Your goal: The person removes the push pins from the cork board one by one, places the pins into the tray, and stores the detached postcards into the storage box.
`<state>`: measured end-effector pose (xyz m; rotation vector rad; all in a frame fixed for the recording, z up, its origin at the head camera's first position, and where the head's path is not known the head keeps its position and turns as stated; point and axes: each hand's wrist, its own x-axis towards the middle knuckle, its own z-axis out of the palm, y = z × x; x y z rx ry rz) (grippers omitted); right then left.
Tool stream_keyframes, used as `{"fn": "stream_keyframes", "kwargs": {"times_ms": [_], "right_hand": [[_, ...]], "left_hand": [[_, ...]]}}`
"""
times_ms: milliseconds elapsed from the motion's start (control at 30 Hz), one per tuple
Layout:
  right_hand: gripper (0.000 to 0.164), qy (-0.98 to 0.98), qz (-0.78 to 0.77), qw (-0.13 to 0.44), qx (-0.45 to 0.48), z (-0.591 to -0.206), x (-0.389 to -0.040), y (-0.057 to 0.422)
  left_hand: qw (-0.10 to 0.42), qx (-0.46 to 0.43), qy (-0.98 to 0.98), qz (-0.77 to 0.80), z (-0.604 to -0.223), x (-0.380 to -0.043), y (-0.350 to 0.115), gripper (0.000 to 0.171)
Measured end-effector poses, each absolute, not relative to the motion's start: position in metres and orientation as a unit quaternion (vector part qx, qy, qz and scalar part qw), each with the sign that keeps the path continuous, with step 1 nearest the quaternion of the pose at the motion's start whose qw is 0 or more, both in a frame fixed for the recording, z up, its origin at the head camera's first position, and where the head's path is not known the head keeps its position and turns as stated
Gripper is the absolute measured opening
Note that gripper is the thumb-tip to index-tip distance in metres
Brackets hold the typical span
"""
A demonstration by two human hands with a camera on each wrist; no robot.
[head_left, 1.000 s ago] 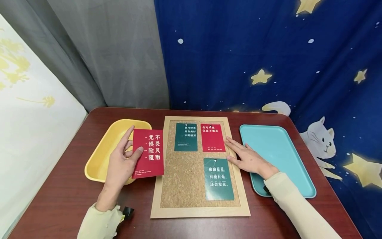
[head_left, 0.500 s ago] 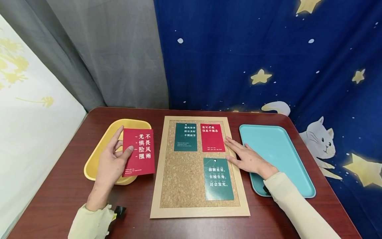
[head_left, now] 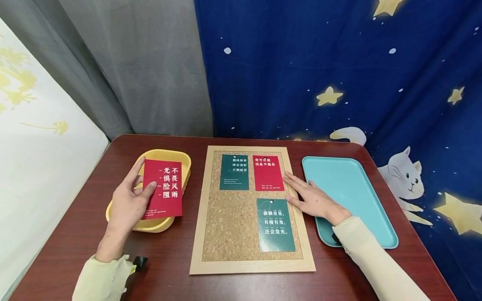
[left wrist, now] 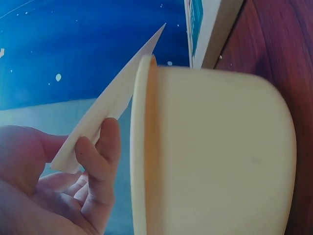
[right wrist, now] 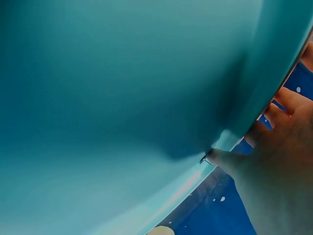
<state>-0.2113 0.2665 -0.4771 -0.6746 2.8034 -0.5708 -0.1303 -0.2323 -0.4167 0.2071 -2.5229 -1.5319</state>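
A red card (head_left: 163,188) with white lettering is pinched between the thumb and fingers of my left hand (head_left: 128,200), held over the yellow basin (head_left: 152,225). In the left wrist view the card (left wrist: 110,100) shows nearly edge-on beside the basin's rim. My right hand (head_left: 316,200) rests with fingers stretched out on the right side of the wood-framed corkboard (head_left: 226,230). Pinned to the cork are a green card (head_left: 234,173) at upper left, a red card (head_left: 269,174) at upper right, and another green card (head_left: 276,242) at lower right.
To the right of the corkboard lies a turquoise tray (head_left: 350,184), partly under my right wrist; it fills much of the right wrist view. Everything stands on a dark red-brown table (head_left: 165,271). Grey and blue star-printed curtains (head_left: 271,67) hang behind.
My left hand has carried its red card leftward, from beside the corkboard's left edge to over the yellow basin. The right hand and the pinned cards have stayed put.
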Motion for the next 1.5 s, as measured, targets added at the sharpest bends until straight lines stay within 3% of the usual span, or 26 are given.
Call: {"fn": "stream_keyframes", "kwargs": {"times_ms": [700, 1500], "right_hand": [[0.074, 0.949, -0.199, 0.109, -0.218, -0.474, -0.214, 0.268], [0.074, 0.949, -0.199, 0.113, -0.218, -0.477, -0.211, 0.265]], "left_hand": [[0.123, 0.078, -0.9, -0.412, -0.422, -0.148, -0.252, 0.067], [0.051, 0.08, -0.929, -0.358, -0.444, -0.16, -0.264, 0.064]]}}
